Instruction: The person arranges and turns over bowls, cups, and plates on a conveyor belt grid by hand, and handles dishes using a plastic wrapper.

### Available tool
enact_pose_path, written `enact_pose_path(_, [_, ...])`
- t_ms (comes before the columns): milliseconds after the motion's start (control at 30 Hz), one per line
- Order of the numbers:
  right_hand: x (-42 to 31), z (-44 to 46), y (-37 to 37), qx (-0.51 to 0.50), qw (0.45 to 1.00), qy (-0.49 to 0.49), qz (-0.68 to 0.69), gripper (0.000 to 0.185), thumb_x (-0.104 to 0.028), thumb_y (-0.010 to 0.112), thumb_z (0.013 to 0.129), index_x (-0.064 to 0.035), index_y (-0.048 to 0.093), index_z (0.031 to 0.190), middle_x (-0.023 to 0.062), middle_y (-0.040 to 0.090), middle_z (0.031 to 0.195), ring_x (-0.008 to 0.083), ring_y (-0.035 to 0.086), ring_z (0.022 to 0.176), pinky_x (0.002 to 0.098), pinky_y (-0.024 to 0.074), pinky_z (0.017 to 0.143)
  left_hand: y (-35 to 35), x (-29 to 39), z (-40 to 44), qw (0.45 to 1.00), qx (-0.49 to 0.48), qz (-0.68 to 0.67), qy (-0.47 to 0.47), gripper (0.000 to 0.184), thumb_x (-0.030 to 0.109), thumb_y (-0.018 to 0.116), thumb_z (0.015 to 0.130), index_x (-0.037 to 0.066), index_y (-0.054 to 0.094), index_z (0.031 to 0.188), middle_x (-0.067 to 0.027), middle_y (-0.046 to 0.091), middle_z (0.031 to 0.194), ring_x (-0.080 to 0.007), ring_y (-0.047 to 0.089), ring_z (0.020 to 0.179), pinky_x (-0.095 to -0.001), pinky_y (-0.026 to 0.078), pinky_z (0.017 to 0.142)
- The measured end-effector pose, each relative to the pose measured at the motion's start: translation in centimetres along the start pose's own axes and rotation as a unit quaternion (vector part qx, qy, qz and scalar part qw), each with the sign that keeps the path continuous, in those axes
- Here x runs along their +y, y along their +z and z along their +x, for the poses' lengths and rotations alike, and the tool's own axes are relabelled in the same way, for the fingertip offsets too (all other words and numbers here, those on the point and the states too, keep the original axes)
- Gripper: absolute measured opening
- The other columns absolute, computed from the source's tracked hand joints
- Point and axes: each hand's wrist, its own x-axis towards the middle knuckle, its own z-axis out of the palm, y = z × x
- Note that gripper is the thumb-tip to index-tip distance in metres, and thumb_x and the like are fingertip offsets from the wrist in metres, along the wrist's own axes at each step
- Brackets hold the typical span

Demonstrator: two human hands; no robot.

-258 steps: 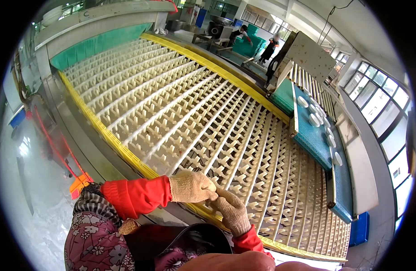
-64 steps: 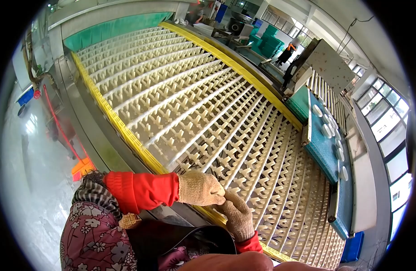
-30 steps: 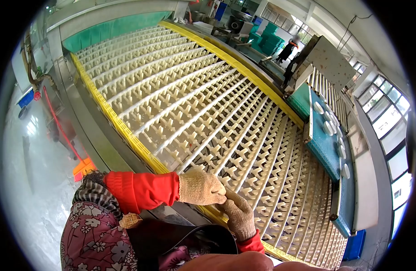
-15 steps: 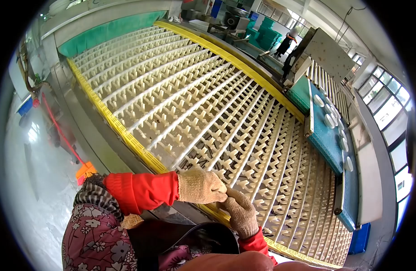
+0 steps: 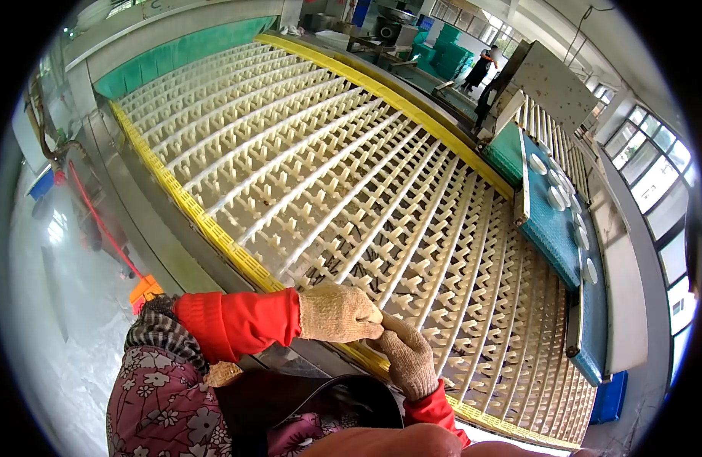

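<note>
My left hand (image 5: 341,314), in a tan knit glove below a red sleeve, is closed, its fingertips meeting those of my right hand (image 5: 409,358). The right hand wears a similar glove and is curled shut against the left. Whatever may lie between the fingers is hidden. Both hands are over the near yellow edge strip (image 5: 248,263) of a wide conveyor belt (image 5: 343,183) with rows of cream pegs and pale cross rods. Neither hand is on the pegs.
White bowls (image 5: 556,198) stand on a blue-green side belt (image 5: 545,236) at right. A green flap (image 5: 183,55) hangs at the conveyor's far left end. On the left floor is an orange brush head (image 5: 145,289) with a red handle. Another person (image 5: 482,68) stands far back.
The conveyor's rods and pegs have shifted slightly toward the upper left. My hands stay together in nearly the same spot. The far person's posture has changed.
</note>
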Motion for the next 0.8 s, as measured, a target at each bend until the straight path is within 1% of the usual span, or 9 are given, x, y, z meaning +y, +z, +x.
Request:
enact_pose_path(33, [-0.1, -0.1, 0.0, 0.006, 1.000, 0.007, 0.007, 0.042, -0.016, 0.064, 0.113, 0.0036, 0.069, 0.150, 0.0120, 0.076, 0.129, 0.0181, 0.073, 0.113, 0.0338, 0.0584, 0.102, -0.3, 0.5, 0.2, 1.000, -0.015, -0.012, -0.016, 0.032, 0.041, 0.071, 0.107, 0.013, 0.083, 0.115, -0.0153, 0.081, 0.105, -0.0400, 0.078, 0.100, -0.0497, 0.062, 0.084])
enact_pose_path(100, [-0.2, -0.3, -0.2, 0.006, 1.000, 0.007, 0.005, 0.042, -0.016, 0.065, 0.113, 0.0038, 0.069, 0.150, 0.0119, 0.076, 0.129, 0.0178, 0.073, 0.114, 0.0337, 0.0582, 0.102, -1.1, 1.4, 0.5, 0.997, -0.044, -0.037, -0.047, 0.032, 0.041, 0.070, 0.107, 0.013, 0.083, 0.114, -0.0155, 0.081, 0.104, -0.0402, 0.078, 0.099, -0.0496, 0.062, 0.083])
enact_pose_path(200, [-0.1, -0.6, -0.5, 0.013, 1.000, 0.013, 0.004, 0.042, -0.016, 0.066, 0.113, 0.0038, 0.069, 0.150, 0.0119, 0.077, 0.129, 0.0174, 0.073, 0.115, 0.0335, 0.0578, 0.103, -0.1, 1.1, 0.4, 0.999, -0.008, -0.037, -0.035, 0.033, 0.042, 0.069, 0.107, 0.013, 0.083, 0.112, -0.0164, 0.080, 0.101, -0.0408, 0.078, 0.098, -0.0498, 0.061, 0.083])
enact_pose_path(333, [0.7, -0.6, -1.2, 0.011, 1.000, 0.008, -0.005, 0.042, -0.016, 0.065, 0.113, 0.0036, 0.069, 0.150, 0.0121, 0.077, 0.130, 0.0171, 0.073, 0.117, 0.0333, 0.0569, 0.105, -0.4, 1.8, 0.9, 0.997, -0.035, -0.038, -0.055, 0.033, 0.043, 0.069, 0.107, 0.013, 0.083, 0.113, -0.0159, 0.080, 0.100, -0.0406, 0.078, 0.097, -0.0504, 0.061, 0.083])
enact_pose_path(433, [0.6, -0.7, -1.5, -0.006, 1.000, 0.015, 0.025, 0.042, -0.017, 0.064, 0.113, 0.0033, 0.069, 0.150, 0.0127, 0.077, 0.132, 0.0185, 0.072, 0.121, 0.0344, 0.0557, 0.108, -0.2, 2.1, 1.1, 0.998, -0.029, -0.039, -0.049, 0.034, 0.043, 0.069, 0.107, 0.013, 0.083, 0.114, -0.0163, 0.080, 0.100, -0.0408, 0.077, 0.097, -0.0504, 0.061, 0.084])
enact_pose_path(600, [1.0, -0.9, -2.3, -0.015, 1.000, 0.016, 0.003, 0.045, -0.018, 0.064, 0.114, 0.0024, 0.067, 0.154, 0.0139, 0.076, 0.141, 0.0196, 0.070, 0.129, 0.0358, 0.0532, 0.113, 1.3, 1.8, 1.2, 0.999, 0.019, -0.031, -0.013, 0.034, 0.043, 0.068, 0.108, 0.013, 0.082, 0.112, -0.0173, 0.079, 0.099, -0.0417, 0.077, 0.096, -0.0509, 0.060, 0.084])
enact_pose_path(633, [0.8, -0.9, -2.4, -0.017, 1.000, 0.021, 0.000, 0.046, -0.018, 0.064, 0.114, 0.0023, 0.067, 0.155, 0.0140, 0.075, 0.143, 0.0196, 0.069, 0.130, 0.0360, 0.0527, 0.114, 1.2, 2.0, 1.4, 0.999, 0.002, -0.036, -0.022, 0.033, 0.043, 0.067, 0.108, 0.013, 0.082, 0.112, -0.0172, 0.079, 0.099, -0.0418, 0.077, 0.096, -0.0510, 0.060, 0.084])
enact_pose_path(733, [1.0, -0.8, -2.7, -0.028, 1.000, -0.005, 0.014, 0.048, -0.024, 0.063, 0.115, 0.0059, 0.066, 0.153, 0.0132, 0.076, 0.134, 0.0192, 0.073, 0.119, 0.0344, 0.0587, 0.104, 1.2, 2.4, 1.9, 0.998, -0.033, -0.042, -0.041, 0.033, 0.042, 0.066, 0.109, 0.013, 0.081, 0.110, -0.0172, 0.079, 0.100, -0.0422, 0.076, 0.096, -0.0513, 0.060, 0.084])
enact_pose_path(800, [0.4, -1.1, -2.7, -0.027, 1.000, -0.001, 0.010, 0.048, -0.024, 0.064, 0.115, 0.0056, 0.066, 0.153, 0.0126, 0.077, 0.132, 0.0183, 0.073, 0.116, 0.0336, 0.0587, 0.101, 1.3, 2.7, 2.1, 0.998, -0.036, -0.034, -0.044, 0.033, 0.041, 0.066, 0.109, 0.012, 0.081, 0.109, -0.0172, 0.079, 0.101, -0.0426, 0.076, 0.096, -0.0514, 0.060, 0.084])
